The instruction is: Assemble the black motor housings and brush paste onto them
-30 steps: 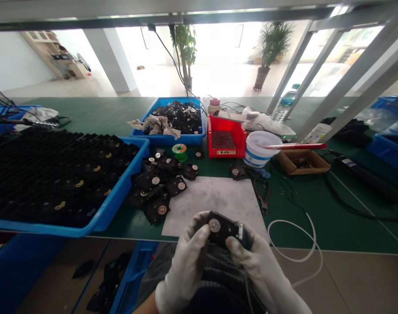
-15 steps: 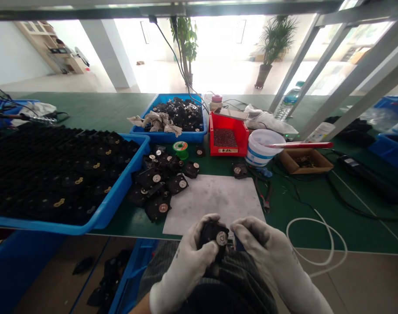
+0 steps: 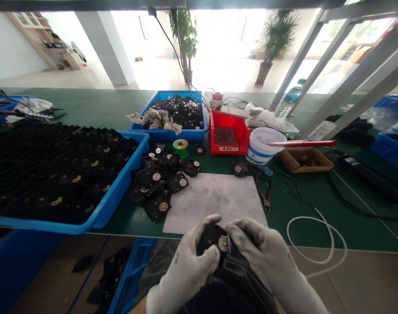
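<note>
The gloved left hand (image 3: 186,261) and gloved right hand (image 3: 262,248) draw closer, fingers clamped around a black plastic module (image 3: 210,237) above the lap (image 3: 245,281) (its metal hub (image 3: 223,243) now nearly touching the right fingers).

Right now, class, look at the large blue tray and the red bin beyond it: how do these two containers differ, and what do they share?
The blue tray is far larger than the red bin. The tray holds rows of black parts with brass-coloured marks, while the bin holds a mass of small reddish-brown pieces. Both are open-topped containers on the green mat.
</note>
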`<state>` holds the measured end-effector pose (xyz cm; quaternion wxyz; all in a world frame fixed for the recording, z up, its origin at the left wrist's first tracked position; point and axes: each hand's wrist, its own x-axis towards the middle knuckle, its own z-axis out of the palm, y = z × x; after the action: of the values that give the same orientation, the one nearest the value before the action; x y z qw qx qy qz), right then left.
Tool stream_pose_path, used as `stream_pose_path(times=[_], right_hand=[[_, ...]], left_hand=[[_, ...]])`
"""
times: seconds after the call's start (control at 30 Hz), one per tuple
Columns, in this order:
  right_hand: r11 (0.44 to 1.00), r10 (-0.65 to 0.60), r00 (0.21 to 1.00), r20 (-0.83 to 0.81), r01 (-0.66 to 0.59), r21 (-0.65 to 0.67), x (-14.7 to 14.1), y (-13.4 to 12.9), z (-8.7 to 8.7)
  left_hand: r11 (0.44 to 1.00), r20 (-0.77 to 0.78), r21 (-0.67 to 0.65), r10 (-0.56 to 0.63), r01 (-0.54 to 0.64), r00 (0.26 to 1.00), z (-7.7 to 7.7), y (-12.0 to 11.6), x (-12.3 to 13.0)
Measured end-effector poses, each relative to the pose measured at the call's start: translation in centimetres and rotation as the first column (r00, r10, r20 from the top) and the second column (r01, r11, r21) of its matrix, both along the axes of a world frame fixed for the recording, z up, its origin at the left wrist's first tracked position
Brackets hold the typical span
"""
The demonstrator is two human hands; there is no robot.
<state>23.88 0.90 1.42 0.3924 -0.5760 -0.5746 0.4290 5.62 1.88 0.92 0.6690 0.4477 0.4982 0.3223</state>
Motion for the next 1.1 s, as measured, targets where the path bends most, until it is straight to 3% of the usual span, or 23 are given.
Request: stream_pose_path(times=[0.63,1.1], right_hand=[[0.999,0.036,0.999,-0.011,-0.036,0.019,0.0,-0.24,-0.05],[0.999,0.041,0.999,0.007,-0.041,0.01,0.06,-0.16,-0.14]], left_hand=[[0.998,-0.029,0.065,0.027,-0.025,0.999,0.36,0.07,-0.02],[1.0,-0.012,-0.03,0.0,-0.001,1.0,0.58,0.07,0.02]])
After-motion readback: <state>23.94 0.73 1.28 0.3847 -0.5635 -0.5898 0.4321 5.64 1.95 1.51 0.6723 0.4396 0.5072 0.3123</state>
